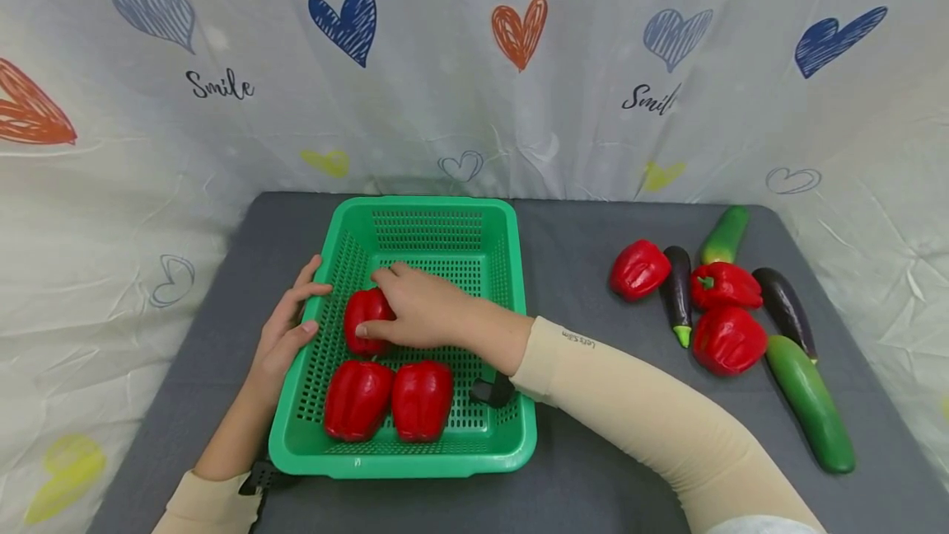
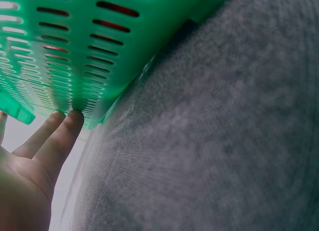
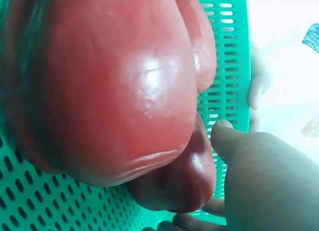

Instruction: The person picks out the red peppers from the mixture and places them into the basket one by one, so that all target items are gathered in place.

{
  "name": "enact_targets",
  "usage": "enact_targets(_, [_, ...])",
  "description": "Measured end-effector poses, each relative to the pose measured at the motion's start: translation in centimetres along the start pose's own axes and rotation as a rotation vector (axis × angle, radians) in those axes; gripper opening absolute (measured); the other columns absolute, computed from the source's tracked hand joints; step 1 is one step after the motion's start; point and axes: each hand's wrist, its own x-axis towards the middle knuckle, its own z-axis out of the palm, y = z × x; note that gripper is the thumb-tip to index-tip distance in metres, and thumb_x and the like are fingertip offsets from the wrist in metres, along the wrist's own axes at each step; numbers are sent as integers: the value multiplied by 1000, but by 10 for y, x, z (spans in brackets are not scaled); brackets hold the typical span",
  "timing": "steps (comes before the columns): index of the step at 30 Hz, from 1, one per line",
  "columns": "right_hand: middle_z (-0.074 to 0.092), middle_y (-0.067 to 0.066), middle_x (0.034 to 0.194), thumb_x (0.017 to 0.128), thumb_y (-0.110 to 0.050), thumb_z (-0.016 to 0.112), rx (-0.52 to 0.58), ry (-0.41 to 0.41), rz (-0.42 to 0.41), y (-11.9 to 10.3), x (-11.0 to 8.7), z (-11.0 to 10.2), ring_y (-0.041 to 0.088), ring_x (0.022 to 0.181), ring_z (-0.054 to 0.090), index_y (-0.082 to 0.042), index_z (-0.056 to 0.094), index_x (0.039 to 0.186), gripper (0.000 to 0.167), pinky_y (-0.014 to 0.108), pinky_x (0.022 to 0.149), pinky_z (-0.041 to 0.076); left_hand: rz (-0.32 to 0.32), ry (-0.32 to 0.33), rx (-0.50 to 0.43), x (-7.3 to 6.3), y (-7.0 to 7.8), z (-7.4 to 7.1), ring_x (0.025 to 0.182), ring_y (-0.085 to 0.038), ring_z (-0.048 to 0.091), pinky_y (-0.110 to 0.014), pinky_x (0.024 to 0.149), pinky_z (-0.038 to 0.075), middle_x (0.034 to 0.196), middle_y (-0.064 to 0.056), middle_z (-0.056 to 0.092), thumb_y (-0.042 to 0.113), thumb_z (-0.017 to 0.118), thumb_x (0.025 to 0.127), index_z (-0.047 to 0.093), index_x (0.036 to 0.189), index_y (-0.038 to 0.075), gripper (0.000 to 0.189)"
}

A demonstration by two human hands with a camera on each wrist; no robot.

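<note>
My right hand (image 1: pixel 423 307) reaches into the green plastic basket (image 1: pixel 404 465) and grips a red bell pepper (image 1: pixel 362 321), thumb on the near side and fingers on the far side. In the right wrist view that pepper (image 3: pixel 192 183) shows beside the thumb, partly behind a nearer one. Two more red bell peppers (image 1: pixel 357 402) (image 1: pixel 423 400) lie in the basket's near half. My left hand (image 1: pixel 285 324) rests at the basket's left rim. Seen from the left wrist, two of its straight fingers (image 2: pixel 62 136) touch the slotted outer wall.
On the right of the grey table (image 1: pixel 578 435) lie several vegetables: red bell peppers (image 1: pixel 639 270) (image 1: pixel 730 341), dark eggplants (image 1: pixel 676 291) (image 1: pixel 786 311) and green cucumber-like ones (image 1: pixel 810 402) (image 1: pixel 726 236). A white curtain (image 1: pixel 430 105) printed with hearts hangs behind the table.
</note>
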Motion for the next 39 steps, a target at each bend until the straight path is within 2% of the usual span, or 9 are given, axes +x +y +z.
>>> enact_targets(7, [54,13,157,104,-59,68,23,55,9,1,-3,-6,24,137,57,-6,45,164,84,39,108,54,-12,5,0,1,1,0,166,-28,16,-28,121,29,180,-17,22,-2,42,105,46,143,-20,42])
enact_targets(12, [56,12,154,104,-58,68,68,106,2,2,-8,-11,23,132,59,-6,45,164,83,39,105,56,9,-3,-17,2,0,1,166,-27,16,-27,120,30,180,-14,24,-4,41,105,49,143,-17,40])
enact_targets(15, [55,12,154,104,-58,68,103,131,0,4,-10,-14,22,131,59,-6,46,163,83,39,104,56,33,-10,-12,2,-1,1,166,-28,14,-27,120,30,179,-16,24,-6,39,104,49,142,-17,41])
enact_targets(19, [53,10,156,104,-58,69,150,146,3,7,-14,-17,21,134,56,-7,45,164,82,39,107,54,17,-4,-8,1,-1,1,165,-27,16,-27,119,32,180,-14,24,-6,39,103,48,142,-18,42])
enact_targets(24, [53,8,155,105,-55,69,161,168,-28,9,-19,-20,20,134,55,-8,46,163,79,39,109,53,31,-4,10,1,0,1,165,-27,18,-28,120,29,179,-15,26,-6,40,102,51,142,-16,42])
enact_targets(29, [53,8,152,105,-51,70,162,235,-69,11,-25,-21,19,132,55,-7,48,162,75,38,108,53,45,-18,-7,0,1,2,165,-25,19,-27,119,29,179,-14,26,-8,40,104,54,144,-10,43])
enact_targets(34, [53,7,154,105,-50,71,208,310,-65,14,-31,-23,20,137,53,-6,48,161,75,41,110,52,22,-15,-15,-2,-2,2,165,-25,19,-26,118,32,180,-15,24,-7,40,104,51,143,-14,41])
enact_targets(39, [50,5,159,105,-50,69,280,357,-41,16,-38,-26,20,142,50,-8,47,162,74,44,113,50,1,10,11,-2,-2,1,166,-27,18,-27,121,29,179,-17,23,-5,42,103,48,142,-20,42])
